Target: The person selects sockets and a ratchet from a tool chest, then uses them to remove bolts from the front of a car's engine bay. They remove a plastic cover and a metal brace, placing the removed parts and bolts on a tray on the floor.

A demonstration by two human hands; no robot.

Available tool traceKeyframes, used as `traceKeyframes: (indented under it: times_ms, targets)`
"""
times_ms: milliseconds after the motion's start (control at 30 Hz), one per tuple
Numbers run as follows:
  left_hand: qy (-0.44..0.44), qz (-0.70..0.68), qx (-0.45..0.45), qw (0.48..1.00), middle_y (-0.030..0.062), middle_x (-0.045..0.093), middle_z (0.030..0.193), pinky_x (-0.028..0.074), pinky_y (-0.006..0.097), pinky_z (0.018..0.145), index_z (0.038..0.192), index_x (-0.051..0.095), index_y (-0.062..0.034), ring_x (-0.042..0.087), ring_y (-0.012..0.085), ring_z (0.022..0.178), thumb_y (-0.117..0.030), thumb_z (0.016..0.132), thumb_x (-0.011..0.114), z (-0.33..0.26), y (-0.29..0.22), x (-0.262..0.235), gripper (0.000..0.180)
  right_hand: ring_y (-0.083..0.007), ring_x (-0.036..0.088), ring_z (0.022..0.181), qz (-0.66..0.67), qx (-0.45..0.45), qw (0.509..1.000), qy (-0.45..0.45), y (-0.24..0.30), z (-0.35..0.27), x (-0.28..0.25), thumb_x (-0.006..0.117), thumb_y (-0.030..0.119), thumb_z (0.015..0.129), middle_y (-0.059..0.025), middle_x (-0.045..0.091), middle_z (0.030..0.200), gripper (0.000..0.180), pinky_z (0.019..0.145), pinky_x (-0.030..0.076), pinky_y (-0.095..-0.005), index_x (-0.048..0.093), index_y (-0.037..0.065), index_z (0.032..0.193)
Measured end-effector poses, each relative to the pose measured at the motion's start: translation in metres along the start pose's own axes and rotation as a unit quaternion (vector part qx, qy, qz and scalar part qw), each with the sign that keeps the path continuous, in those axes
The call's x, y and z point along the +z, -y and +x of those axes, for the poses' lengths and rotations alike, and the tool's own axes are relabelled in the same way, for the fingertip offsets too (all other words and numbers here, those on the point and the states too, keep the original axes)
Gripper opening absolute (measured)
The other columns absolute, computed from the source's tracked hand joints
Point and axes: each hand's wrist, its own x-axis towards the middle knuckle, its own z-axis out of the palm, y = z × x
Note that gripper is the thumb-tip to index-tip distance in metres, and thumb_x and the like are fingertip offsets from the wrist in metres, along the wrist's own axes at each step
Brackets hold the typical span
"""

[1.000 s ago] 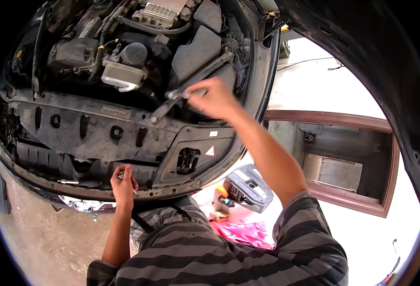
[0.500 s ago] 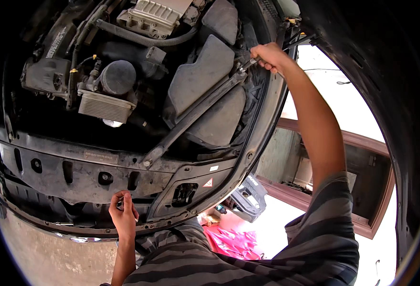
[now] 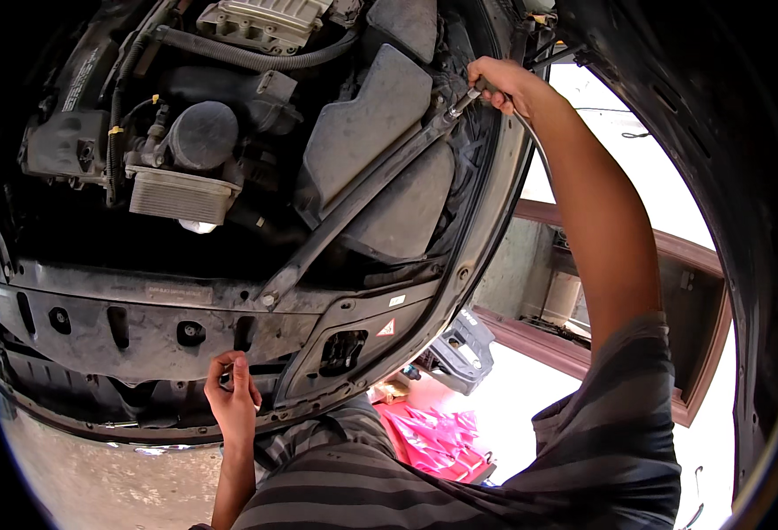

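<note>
My right hand [image 3: 506, 87] is closed round a socket tool, whose shiny metal socket [image 3: 465, 103] reaches the upper end of a dark diagonal brace bar [image 3: 354, 210]. A slim grey length trails from this hand behind my forearm; I cannot tell whether it is a handle or a hose. The bar's lower end meets the front crossmember [image 3: 142, 287] at a bolt [image 3: 270, 299]. In front of the slotted front panel [image 3: 155, 340], my left hand [image 3: 233, 393] is closed with curled fingers. Whatever it may hold is hidden.
An oil-cooler-like finned block [image 3: 181, 196] and a ribbed hose [image 3: 256, 60] lie in the engine bay. The raised hood [image 3: 672, 115] curves along the right. Below the fender are a black plastic cover [image 3: 464, 353], a pink bag [image 3: 433, 437] and a brown-framed cabinet [image 3: 543, 344].
The engine bay has shifted slightly up and left in view. More of the socket and the grey length shows at my right hand. Both hands keep nearly the same pose.
</note>
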Motion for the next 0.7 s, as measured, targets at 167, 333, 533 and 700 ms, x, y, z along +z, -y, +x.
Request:
traceKeyframes:
  times_ms: [167,333,533,700]
  targets:
    - [-0.043,0.087,0.046,0.994,-0.0007,0.054,0.076,0.034,0.019,0.043,0.098,0.059,-0.0007,0.041,0.0012,0.052,-0.015,0.097,0.062,-0.01,0.023,-0.015,0.014,-0.0273,0.063,0.065,-0.189,-0.088,0.961,-0.18,0.009,0.005,0.018,0.061,0.034,0.074,-0.016,0.066,0.081,0.039,0.059,0.048,-0.0383,0.065,-0.002,0.089]
    - [-0.143,0.041,0.03,0.988,0.0014,0.053,0.093,0.046,0.024,0.071,0.116,0.054,-0.0041,0.051,0.0086,0.078,-0.01,0.097,0.059,-0.029,0.07,-0.038,0.02,-0.0329,0.06,0.117,-0.35,-0.25,0.875,-0.224,-0.022,0.014,0.012,0.06,0.052,0.083,-0.0222,0.061,0.126,0.07,0.101,0.046,-0.0419,0.06,-0.002,0.127]
    - [-0.132,0.341,0.13,0.921,0.0166,0.053,0.104,0.05,0.038,0.074,0.112,0.056,-0.0017,0.059,0.0331,0.084,-0.007,0.087,0.067,-0.034,0.077,-0.058,0.028,-0.0387,0.061,0.112,-0.364,-0.367,0.832,-0.2,-0.046,0.043,-0.013,0.068,0.048,0.083,-0.0211,0.065,0.117,0.06,0.093,0.048,-0.0452,0.055,0.01,0.128]
    - [-0.137,0.488,0.133,0.852,0.0176,0.053,0.107,0.048,0.044,0.082,0.116,0.056,-0.0037,0.055,0.0383,0.094,-0.011,0.083,0.072,-0.033,0.067,-0.068,0.038,-0.0365,0.066,0.094,-0.272,-0.44,0.837,-0.178,-0.073,0.057,-0.017,0.071,0.043,0.084,-0.0254,0.062,0.119,0.075,0.076,0.052,-0.0434,0.039,0.012,0.143]
